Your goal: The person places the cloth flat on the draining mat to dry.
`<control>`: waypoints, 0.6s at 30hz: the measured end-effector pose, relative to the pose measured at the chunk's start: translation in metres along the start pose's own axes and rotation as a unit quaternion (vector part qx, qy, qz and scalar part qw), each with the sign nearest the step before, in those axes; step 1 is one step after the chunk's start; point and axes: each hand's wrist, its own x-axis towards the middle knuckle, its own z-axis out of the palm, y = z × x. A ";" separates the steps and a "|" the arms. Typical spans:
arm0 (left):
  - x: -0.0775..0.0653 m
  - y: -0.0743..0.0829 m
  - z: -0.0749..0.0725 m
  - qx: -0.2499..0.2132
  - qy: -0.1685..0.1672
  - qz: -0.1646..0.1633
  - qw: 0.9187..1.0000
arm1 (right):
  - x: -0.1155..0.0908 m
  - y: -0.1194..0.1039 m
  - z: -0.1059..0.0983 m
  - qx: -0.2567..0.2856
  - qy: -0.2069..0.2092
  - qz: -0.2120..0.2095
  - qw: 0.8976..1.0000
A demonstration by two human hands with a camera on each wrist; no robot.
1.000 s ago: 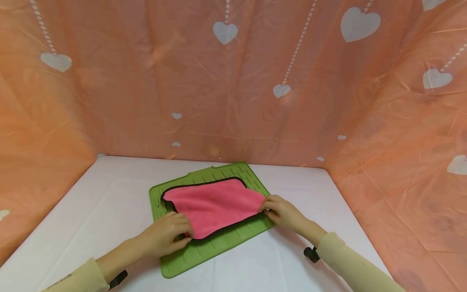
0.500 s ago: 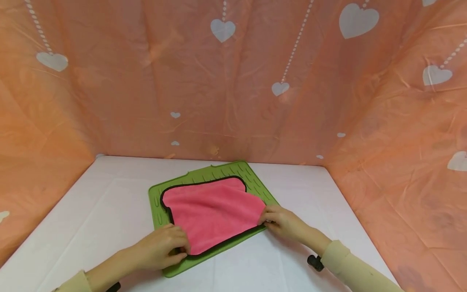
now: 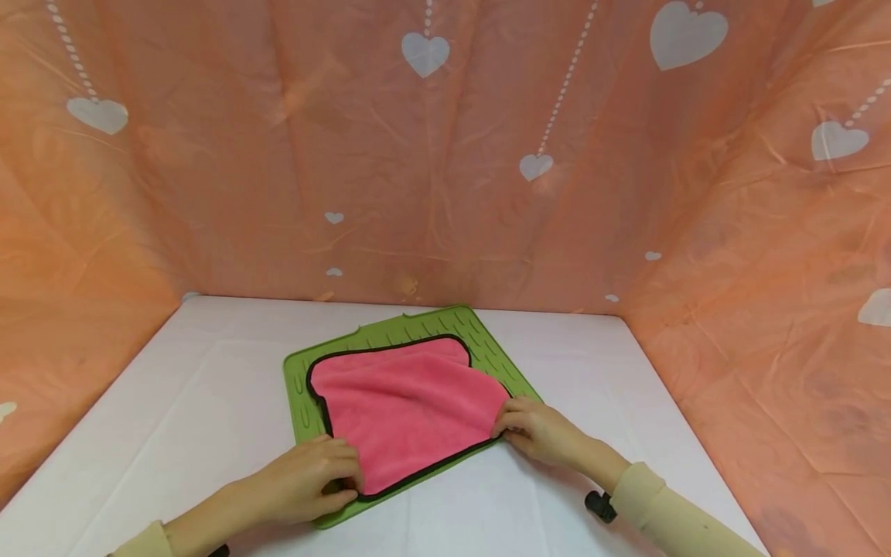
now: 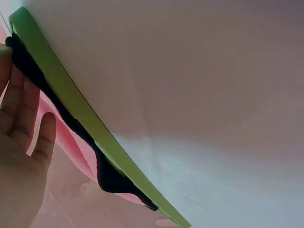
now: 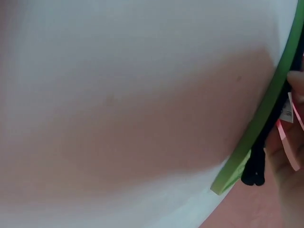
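A pink cloth with a dark edging lies over a green ridged mat, a fold running across its upper part. My left hand pinches the cloth's near left corner, down at the mat's front edge. At the near right corner, my right hand pinches the cloth between thumb and fingers. In the left wrist view the dark edging runs along the mat's rim beside the fingers. A small white label shows by the fingers in the right wrist view.
The mat sits on a white-covered table. Orange fabric printed with pale hearts hangs behind and on both sides. A black wrist-worn device sits by the right sleeve.
Both hands have drawn the cloth's near edge toward the person, down to the mat's front rim. The cloth now covers more of the mat and lies flatter.
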 end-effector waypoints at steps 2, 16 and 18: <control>0.000 -0.001 -0.001 -0.009 0.001 -0.005 1.000 | 0.001 -0.001 -0.003 0.015 -0.015 0.021 1.000; 0.007 -0.028 -0.026 0.043 0.070 -0.089 0.993 | 0.030 0.016 -0.018 0.080 0.073 0.049 0.993; 0.009 -0.037 -0.032 0.057 0.094 -0.091 0.990 | 0.039 0.018 -0.020 0.085 0.087 0.063 0.991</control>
